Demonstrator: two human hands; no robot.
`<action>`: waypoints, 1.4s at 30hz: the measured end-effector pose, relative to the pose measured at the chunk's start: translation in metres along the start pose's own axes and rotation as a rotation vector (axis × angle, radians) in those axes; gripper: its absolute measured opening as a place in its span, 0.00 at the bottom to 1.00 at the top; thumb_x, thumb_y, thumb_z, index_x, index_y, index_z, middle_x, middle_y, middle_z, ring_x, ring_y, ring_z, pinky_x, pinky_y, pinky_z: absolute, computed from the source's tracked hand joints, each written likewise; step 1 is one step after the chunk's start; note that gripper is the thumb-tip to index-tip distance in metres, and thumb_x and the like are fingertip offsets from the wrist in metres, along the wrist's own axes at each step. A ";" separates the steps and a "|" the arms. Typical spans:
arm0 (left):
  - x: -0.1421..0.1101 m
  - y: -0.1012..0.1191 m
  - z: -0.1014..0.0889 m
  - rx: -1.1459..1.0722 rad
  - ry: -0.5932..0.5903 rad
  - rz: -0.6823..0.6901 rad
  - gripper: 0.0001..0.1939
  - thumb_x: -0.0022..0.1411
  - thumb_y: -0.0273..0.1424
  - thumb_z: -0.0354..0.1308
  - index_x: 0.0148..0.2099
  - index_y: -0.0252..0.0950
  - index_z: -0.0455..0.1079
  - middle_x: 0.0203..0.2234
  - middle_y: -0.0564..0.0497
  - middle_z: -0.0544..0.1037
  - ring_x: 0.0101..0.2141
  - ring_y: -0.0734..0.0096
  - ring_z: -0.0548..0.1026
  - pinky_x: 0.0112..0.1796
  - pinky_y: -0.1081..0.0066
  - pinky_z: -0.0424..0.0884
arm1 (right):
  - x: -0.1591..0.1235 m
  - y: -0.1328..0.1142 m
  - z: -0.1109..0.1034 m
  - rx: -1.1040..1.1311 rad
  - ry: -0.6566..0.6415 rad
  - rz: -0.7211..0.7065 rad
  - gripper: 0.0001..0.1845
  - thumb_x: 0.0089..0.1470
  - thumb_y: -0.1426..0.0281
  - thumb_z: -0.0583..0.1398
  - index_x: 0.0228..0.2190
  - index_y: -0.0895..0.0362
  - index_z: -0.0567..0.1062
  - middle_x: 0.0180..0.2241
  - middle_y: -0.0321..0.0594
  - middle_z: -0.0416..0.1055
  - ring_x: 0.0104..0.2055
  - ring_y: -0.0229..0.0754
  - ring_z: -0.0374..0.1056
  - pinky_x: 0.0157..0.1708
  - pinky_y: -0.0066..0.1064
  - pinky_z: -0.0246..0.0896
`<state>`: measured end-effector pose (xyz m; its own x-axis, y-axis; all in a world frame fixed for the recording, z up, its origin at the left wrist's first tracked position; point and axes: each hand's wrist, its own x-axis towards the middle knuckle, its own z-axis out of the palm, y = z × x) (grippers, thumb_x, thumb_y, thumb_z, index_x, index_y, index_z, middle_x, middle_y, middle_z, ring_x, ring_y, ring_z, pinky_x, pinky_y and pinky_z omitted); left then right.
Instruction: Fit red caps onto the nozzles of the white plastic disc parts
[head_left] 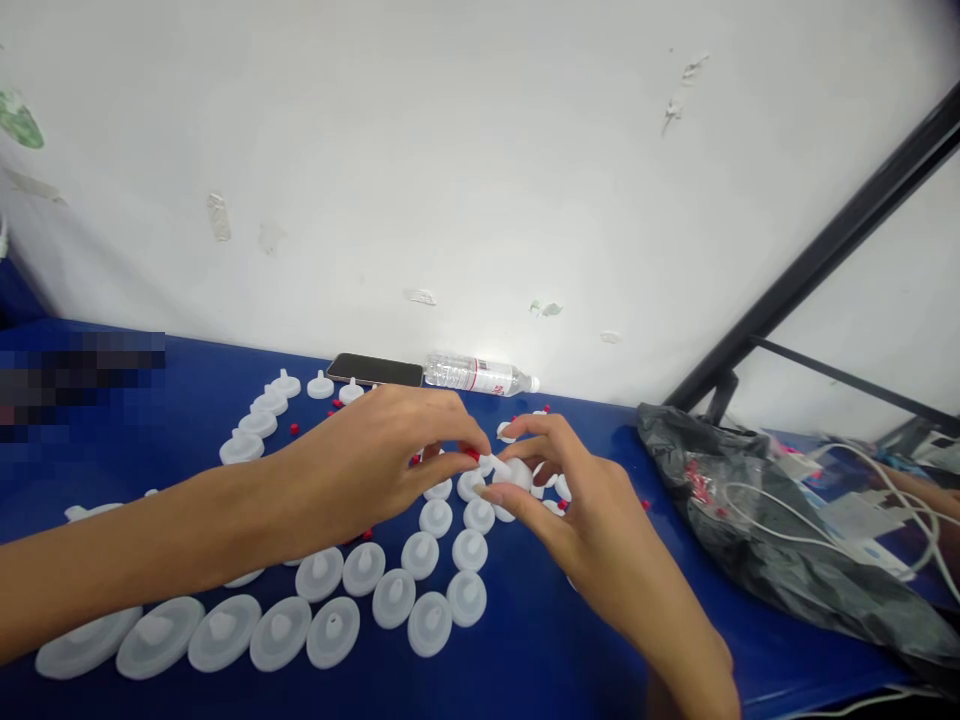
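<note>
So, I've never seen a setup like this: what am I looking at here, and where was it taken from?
There is no robot here, just a person's two bare hands, seen by a camera worn on the head that looks forward and down. On the blue table lie many white discs with spouts, scattered small red pieces, a phone and a plastic bottle. The left hand pinches a red piece in its fingers; the right hand holds a white spouted disc.
</note>
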<state>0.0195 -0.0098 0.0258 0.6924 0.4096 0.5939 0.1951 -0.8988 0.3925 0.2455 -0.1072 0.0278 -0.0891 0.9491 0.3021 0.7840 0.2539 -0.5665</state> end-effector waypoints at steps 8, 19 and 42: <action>-0.001 0.001 0.005 -0.037 -0.026 -0.008 0.09 0.73 0.29 0.60 0.47 0.42 0.83 0.37 0.56 0.83 0.27 0.80 0.72 0.26 0.76 0.63 | 0.001 -0.005 0.006 0.014 -0.009 -0.092 0.19 0.67 0.58 0.68 0.54 0.42 0.70 0.45 0.32 0.80 0.45 0.45 0.77 0.42 0.34 0.69; 0.000 0.004 0.004 0.026 -0.018 -0.092 0.10 0.75 0.36 0.58 0.47 0.41 0.81 0.31 0.57 0.83 0.27 0.76 0.75 0.28 0.73 0.64 | -0.001 -0.008 0.006 0.010 0.175 -0.130 0.17 0.62 0.59 0.72 0.44 0.48 0.71 0.44 0.33 0.81 0.37 0.41 0.79 0.29 0.28 0.70; -0.003 0.023 -0.007 0.101 0.045 0.046 0.15 0.75 0.27 0.46 0.34 0.40 0.66 0.20 0.57 0.74 0.19 0.75 0.67 0.24 0.68 0.61 | -0.008 -0.013 0.013 0.153 0.484 -0.284 0.17 0.60 0.69 0.73 0.50 0.42 0.86 0.47 0.31 0.87 0.45 0.53 0.86 0.45 0.40 0.86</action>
<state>0.0171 -0.0303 0.0380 0.6711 0.3719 0.6414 0.2341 -0.9271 0.2926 0.2282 -0.1156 0.0223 0.0364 0.6558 0.7541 0.6695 0.5442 -0.5056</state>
